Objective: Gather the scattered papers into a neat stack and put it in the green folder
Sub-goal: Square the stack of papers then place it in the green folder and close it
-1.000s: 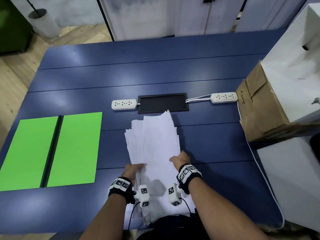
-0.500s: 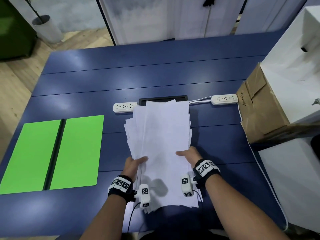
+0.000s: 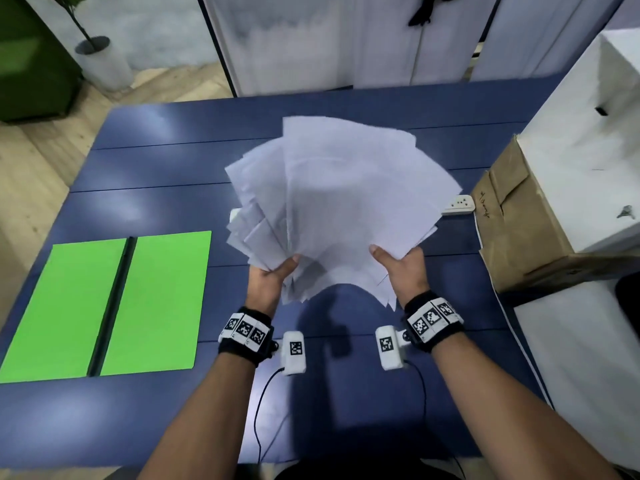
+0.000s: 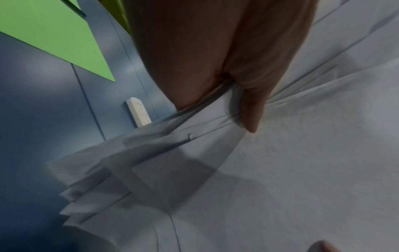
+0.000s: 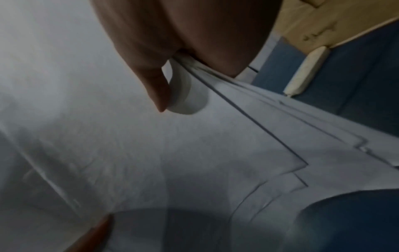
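Observation:
A loose bundle of white papers (image 3: 332,202) is lifted off the blue table (image 3: 173,161), fanned out and tilted up toward me. My left hand (image 3: 273,271) grips its lower left edge, thumb on top. My right hand (image 3: 398,261) pinches the lower right edge. In the left wrist view the thumb (image 4: 252,105) presses into the creased papers (image 4: 280,170). In the right wrist view the thumb (image 5: 155,85) pinches the sheets (image 5: 194,153), whose edges are staggered. The green folder (image 3: 114,306) lies open and flat at the table's left, seen also as a green corner (image 4: 54,39).
A brown cardboard box (image 3: 519,223) and white boxes (image 3: 588,150) crowd the right side. A white power strip (image 3: 459,204) lies beside the box; another power strip (image 4: 138,112) lies left of the papers. Cables trail from my wrist cameras (image 3: 294,351) over the table's near edge.
Both hands have raised the papers off the table and tilted them up; the bundle has fanned out wider and now hides the black panel and most of the left power strip.

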A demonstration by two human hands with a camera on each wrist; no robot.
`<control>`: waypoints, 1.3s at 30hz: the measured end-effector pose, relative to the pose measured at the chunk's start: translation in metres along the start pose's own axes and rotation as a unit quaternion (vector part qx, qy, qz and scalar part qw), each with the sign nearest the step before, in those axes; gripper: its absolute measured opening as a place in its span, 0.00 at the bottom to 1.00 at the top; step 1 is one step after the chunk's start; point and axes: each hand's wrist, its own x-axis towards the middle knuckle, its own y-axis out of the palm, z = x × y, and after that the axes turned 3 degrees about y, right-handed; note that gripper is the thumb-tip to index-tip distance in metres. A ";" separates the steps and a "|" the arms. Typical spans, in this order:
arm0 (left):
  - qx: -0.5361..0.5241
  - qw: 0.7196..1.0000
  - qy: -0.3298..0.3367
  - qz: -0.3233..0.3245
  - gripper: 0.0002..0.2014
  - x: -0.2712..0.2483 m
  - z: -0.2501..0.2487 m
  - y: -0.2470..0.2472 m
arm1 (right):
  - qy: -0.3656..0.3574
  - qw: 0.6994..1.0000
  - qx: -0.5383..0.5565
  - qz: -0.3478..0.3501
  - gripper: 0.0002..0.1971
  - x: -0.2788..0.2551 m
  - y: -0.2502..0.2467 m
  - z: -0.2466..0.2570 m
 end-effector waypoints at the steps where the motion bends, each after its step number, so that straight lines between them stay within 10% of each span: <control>1: 0.019 1.000 -0.015 0.011 0.11 -0.001 0.008 -0.003 | 0.012 1.000 0.000 -0.002 0.12 -0.001 -0.003 -0.006; 22: 0.024 0.990 -0.064 0.124 0.15 -0.008 0.010 -0.023 | 0.034 0.990 -0.004 0.135 0.19 0.005 -0.033 0.005; 39: 0.006 0.992 -0.050 0.112 0.22 -0.017 0.011 -0.021 | -0.011 0.995 0.080 0.062 0.11 -0.014 -0.012 0.034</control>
